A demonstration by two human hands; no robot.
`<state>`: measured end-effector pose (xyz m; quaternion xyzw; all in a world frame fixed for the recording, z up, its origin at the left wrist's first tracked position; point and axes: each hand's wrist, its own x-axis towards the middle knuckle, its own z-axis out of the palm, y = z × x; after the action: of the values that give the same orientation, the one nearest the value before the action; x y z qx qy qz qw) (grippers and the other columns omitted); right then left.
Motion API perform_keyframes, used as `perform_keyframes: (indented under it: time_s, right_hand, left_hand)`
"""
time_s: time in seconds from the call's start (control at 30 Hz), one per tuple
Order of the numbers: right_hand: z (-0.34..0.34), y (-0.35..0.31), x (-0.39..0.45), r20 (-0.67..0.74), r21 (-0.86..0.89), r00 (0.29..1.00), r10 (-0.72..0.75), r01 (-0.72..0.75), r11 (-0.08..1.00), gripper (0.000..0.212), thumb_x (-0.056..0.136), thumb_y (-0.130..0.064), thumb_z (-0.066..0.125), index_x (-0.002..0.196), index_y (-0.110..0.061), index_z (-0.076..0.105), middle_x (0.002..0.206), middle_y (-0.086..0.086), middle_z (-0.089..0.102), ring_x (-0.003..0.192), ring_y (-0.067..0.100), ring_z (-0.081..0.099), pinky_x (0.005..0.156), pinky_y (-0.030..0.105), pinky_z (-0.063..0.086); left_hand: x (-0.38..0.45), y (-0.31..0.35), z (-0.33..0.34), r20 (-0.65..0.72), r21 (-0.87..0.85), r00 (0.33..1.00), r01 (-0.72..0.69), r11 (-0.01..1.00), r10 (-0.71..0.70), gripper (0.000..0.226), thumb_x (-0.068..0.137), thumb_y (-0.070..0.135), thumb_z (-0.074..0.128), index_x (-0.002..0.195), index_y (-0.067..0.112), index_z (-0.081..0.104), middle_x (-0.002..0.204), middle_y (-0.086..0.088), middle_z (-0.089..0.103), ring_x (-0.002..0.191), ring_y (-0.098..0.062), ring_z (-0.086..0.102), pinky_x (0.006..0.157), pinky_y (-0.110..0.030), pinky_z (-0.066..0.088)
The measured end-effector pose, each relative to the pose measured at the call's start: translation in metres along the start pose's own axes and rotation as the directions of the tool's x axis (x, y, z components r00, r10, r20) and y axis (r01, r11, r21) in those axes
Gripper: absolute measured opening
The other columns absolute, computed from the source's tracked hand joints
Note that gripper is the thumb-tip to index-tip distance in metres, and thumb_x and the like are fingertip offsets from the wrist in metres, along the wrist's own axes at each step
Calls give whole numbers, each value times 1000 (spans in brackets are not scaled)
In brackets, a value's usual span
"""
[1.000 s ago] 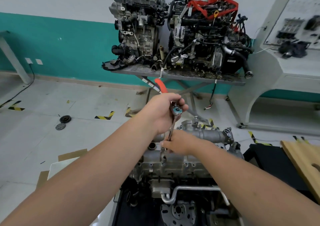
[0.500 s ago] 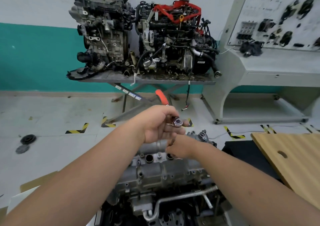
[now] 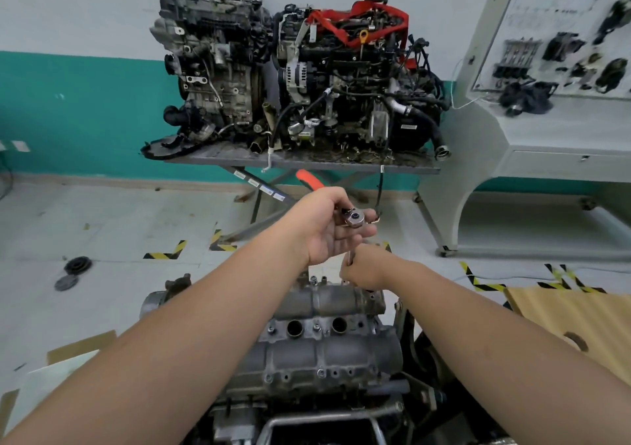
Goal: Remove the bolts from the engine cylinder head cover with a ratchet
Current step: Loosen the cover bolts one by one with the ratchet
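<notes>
The grey cylinder head cover (image 3: 317, 352) lies on the engine below me, with two open round holes and small bolts (image 3: 321, 372) along its edge. My left hand (image 3: 327, 229) grips the ratchet (image 3: 353, 218) near its silver head; the orange handle end (image 3: 307, 178) sticks out behind the hand. A thin extension bar (image 3: 351, 256) runs down from the ratchet head. My right hand (image 3: 362, 268) pinches the lower part of that bar at the far end of the cover. The socket and the bolt under it are hidden by the right hand.
Two complete engines (image 3: 297, 72) stand on a grey lift table (image 3: 307, 162) against the teal wall. A grey display console (image 3: 546, 130) with parts is at the right. A wooden board (image 3: 573, 314) lies at right, cardboard (image 3: 78, 349) at left, black discs (image 3: 76, 267) on the floor.
The view has shifted, so the engine sits lower and nearer in frame. Both hands kept their hold on the ratchet and bar; the ratchet head has turned to face up more.
</notes>
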<state>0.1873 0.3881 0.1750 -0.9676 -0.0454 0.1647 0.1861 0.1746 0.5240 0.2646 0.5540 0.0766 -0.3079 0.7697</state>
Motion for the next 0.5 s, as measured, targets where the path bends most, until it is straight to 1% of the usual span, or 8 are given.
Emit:
perform_keyframes:
  time_s: [0.07,0.13,0.23,0.37,0.43,0.47,0.5]
  right_hand:
    - [1,5,9,21,9,999,-33,33,999,24,87,-17,54,63,-16,50,67,3,58,67,22,56,56,28,41]
    - [3,7,16,40,24,997,-60,59,998,25,86,-17,54,62,-16,48,68,4,57,69,24,55,55,29,36]
    - [6,7,26,62,70,996,-67,63,996,27,85,-16,53,59,-16,48,66,4,57,63,23,53,55,27,36]
    - [7,2,36,71,89,995,-65,59,994,26,84,-17,53,59,-15,51,65,4,59,62,22,53,55,27,36]
    - [8,-1,40,70,102,995,-64,57,993,25,86,-18,53,61,-15,51,69,5,61,67,25,56,58,27,39]
    - [10,-3,42,72,117,996,-60,51,992,22,86,-19,52,64,-16,52,74,6,63,72,26,59,62,28,43]
    - [11,-6,44,72,132,996,-55,45,990,20,87,-20,52,68,-16,53,79,6,65,77,26,62,66,29,47]
  left_hand:
    - [7,0,3,-52,-25,999,-2,1000,0,33,88,11,39,90,-3,69,75,-8,74,60,-17,72,44,-19,52]
    - [12,0,3,-96,-65,995,-14,998,7,33,87,11,38,90,-4,68,73,-9,74,59,-18,72,43,-19,51]
    - [17,2,1,-134,-88,991,-31,996,19,32,87,10,38,81,-2,67,76,-9,74,60,-19,72,44,-19,51]
    - [19,7,-5,-143,-93,990,-18,996,4,35,87,10,38,83,-4,69,75,-11,74,61,-20,73,47,-19,53]
    - [19,10,-9,-133,-117,991,-14,993,-1,41,87,9,36,73,-4,72,76,-11,75,62,-21,73,48,-20,54]
    - [20,11,-12,-127,-136,992,-17,991,-1,45,88,8,36,66,-3,73,77,-11,75,63,-22,74,48,-20,54]
    - [20,13,-14,-123,-156,992,-23,988,3,45,88,8,35,65,-3,72,78,-11,75,64,-23,74,48,-21,55]
